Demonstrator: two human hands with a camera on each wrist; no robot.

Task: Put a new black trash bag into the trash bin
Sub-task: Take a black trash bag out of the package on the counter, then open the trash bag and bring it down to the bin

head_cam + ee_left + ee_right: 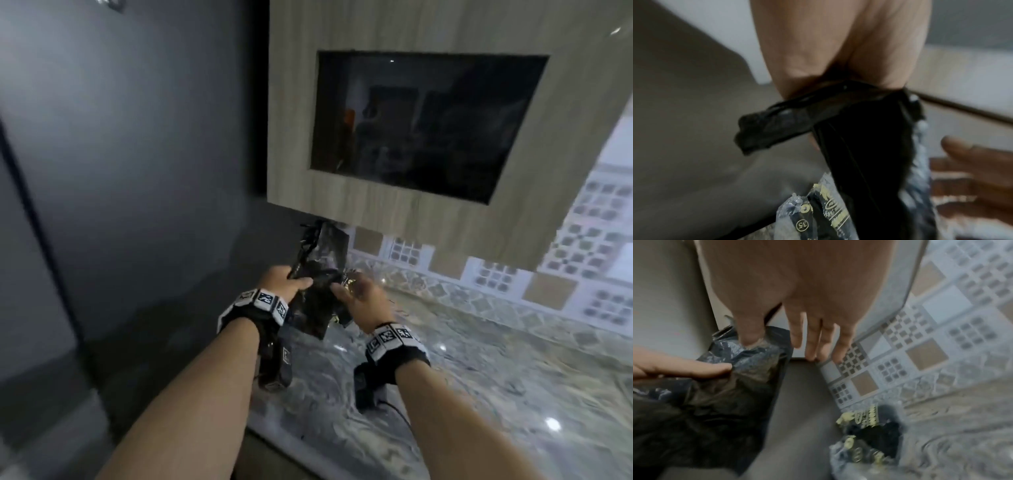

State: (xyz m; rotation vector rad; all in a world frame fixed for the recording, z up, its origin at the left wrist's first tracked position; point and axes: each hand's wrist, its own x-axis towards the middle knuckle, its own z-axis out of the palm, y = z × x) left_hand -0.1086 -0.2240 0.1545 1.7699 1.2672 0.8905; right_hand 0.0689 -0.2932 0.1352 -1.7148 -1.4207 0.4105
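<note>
We are holding the folded black trash bag (320, 274) above the desk (479, 359), just below the wall cabinet (376, 27). Our left hand (286, 279) is gripping its upper fold; our right hand (363, 296) is pinching the plastic with the thumb, other fingers straight. The bag packet (869, 434) is lying on the desk, apart. To unfold well, we should be pulling the layers apart gently, finding the open edge. No bin is showing.

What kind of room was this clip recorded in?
Most likely a home kitchen: a marbled stone countertop, a patterned tile backsplash, and a wood-look wall cabinet with a dark glass panel above it.
</note>
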